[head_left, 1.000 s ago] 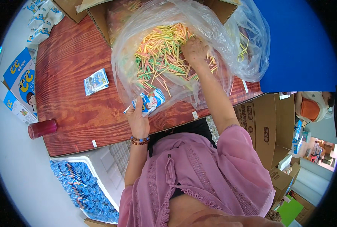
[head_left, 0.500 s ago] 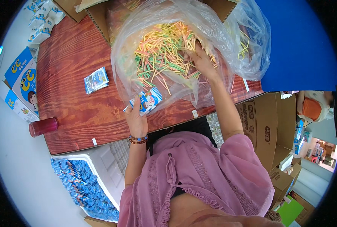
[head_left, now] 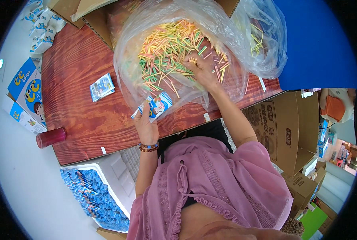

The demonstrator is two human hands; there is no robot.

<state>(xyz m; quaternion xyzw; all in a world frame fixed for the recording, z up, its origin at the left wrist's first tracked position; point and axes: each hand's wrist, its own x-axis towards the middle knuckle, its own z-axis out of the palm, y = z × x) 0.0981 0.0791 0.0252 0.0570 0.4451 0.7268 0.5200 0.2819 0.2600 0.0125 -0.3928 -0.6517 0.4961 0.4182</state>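
Note:
My left hand (head_left: 147, 125) is closed on a small blue and white packet (head_left: 161, 105) by the table's near edge. Above it lies a large clear plastic bag (head_left: 126, 68), open and full of thin candy sticks (head_left: 162, 50) in yellow, pink and green. Inside the bag's mouth, my right hand (head_left: 201, 69) is closed round a small bunch of these sticks, their ends showing at the fingers. A second blue and white packet (head_left: 102, 87) lies flat on the wooden table (head_left: 78, 60), left of the bag.
A red cup (head_left: 51, 137) lies at the table's left edge, near a blue and white printed box (head_left: 28, 94). A white foam box (head_left: 120, 200) of blue packets stands lower left. Cardboard boxes (head_left: 272, 128) stand at right, and another carton (head_left: 96, 30) sits behind the bag.
My right hand has drawn back left and slightly nearer, with a bunch of candy sticks in its fingers. My left hand still holds the packet at nearly the same place.

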